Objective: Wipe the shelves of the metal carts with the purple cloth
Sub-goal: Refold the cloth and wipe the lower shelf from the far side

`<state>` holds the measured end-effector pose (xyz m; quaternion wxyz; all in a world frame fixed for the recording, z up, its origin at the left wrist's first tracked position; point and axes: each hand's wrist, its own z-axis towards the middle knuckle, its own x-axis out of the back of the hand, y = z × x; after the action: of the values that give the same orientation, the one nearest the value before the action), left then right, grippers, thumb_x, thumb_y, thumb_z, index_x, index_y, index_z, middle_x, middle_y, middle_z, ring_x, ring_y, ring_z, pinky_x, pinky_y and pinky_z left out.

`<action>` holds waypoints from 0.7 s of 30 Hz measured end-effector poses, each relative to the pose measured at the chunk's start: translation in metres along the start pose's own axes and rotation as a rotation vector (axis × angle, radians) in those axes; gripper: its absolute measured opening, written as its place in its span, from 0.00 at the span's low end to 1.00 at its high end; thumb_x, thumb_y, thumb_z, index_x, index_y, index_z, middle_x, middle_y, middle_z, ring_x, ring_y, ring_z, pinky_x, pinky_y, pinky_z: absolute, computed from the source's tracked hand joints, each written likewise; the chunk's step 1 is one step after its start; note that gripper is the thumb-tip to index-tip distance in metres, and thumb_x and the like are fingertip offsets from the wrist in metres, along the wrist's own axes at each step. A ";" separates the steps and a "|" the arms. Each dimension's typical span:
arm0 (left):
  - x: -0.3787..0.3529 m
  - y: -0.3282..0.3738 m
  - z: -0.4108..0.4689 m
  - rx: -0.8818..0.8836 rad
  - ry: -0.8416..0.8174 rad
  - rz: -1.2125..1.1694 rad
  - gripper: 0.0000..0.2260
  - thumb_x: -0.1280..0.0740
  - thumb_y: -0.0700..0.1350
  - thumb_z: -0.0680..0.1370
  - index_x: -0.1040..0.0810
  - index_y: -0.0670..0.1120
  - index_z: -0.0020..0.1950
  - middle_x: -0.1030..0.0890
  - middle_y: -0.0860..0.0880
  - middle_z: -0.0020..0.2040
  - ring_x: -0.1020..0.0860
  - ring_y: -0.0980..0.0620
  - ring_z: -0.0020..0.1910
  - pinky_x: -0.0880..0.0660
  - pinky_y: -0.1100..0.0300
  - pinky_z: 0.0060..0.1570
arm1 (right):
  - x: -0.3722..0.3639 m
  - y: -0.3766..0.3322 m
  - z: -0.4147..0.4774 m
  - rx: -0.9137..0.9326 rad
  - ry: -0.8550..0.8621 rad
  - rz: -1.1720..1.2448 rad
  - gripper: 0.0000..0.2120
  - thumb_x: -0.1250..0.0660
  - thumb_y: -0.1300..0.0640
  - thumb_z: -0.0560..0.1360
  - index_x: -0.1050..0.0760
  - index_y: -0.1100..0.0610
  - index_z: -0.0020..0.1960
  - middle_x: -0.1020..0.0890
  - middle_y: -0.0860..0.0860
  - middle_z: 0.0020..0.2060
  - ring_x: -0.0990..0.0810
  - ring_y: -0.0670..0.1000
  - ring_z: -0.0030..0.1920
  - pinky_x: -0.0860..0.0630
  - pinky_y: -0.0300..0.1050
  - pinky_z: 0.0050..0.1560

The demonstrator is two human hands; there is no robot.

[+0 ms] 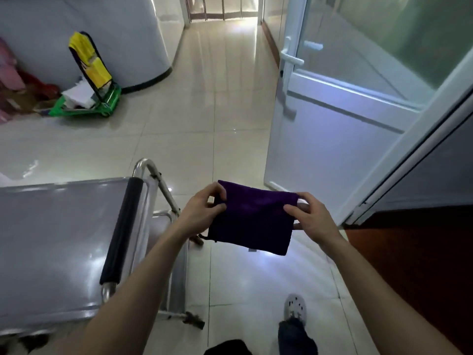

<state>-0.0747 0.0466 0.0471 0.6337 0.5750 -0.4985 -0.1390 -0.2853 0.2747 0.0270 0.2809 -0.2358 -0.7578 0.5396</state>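
A folded purple cloth (252, 221) hangs in the air between both hands, above the tiled floor. My left hand (202, 208) pinches its upper left corner and my right hand (311, 213) pinches its upper right edge. To the left stands a metal cart (51, 242) with a shiny flat top shelf and a black-padded push handle (122, 229). The cloth is to the right of the cart and does not touch it. A lower shelf (176, 272) shows partly beneath my left forearm.
A white-framed glass door (332, 119) stands open on the right beside a dark wooden panel (409, 265). A green and yellow trolley (89, 85) with papers sits by the far-left wall. My shoe (294, 307) is on the floor. A corridor (222, 60) runs ahead.
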 end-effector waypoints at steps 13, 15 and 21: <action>0.054 -0.026 0.132 0.340 0.431 -0.321 0.24 0.31 0.28 0.78 0.20 0.54 0.65 0.24 0.50 0.68 0.12 0.47 0.53 0.13 0.50 0.47 | -0.082 -0.087 0.314 0.198 -0.451 -0.343 0.07 0.34 0.49 0.85 0.22 0.37 0.59 0.12 0.45 0.42 0.13 0.46 0.42 0.13 0.54 0.44; 0.067 -0.037 0.152 0.389 0.508 -0.372 0.25 0.30 0.28 0.77 0.20 0.55 0.66 0.21 0.48 0.65 0.12 0.49 0.52 0.14 0.54 0.45 | -0.114 -0.100 0.357 0.244 -0.534 -0.391 0.07 0.35 0.47 0.85 0.24 0.36 0.60 0.12 0.45 0.40 0.13 0.45 0.41 0.15 0.52 0.43; 0.139 -0.082 0.249 0.429 0.647 -0.398 0.27 0.29 0.27 0.77 0.21 0.54 0.67 0.24 0.53 0.68 0.11 0.47 0.51 0.13 0.45 0.50 | -0.211 -0.148 0.493 0.281 -0.688 -0.423 0.08 0.34 0.49 0.85 0.22 0.36 0.61 0.11 0.44 0.43 0.12 0.46 0.45 0.13 0.57 0.49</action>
<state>-0.1746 -0.2293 0.0021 0.5841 0.7926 -0.1713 0.0357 -0.4743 -0.2484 0.0031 0.1457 0.1590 -0.7581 0.6154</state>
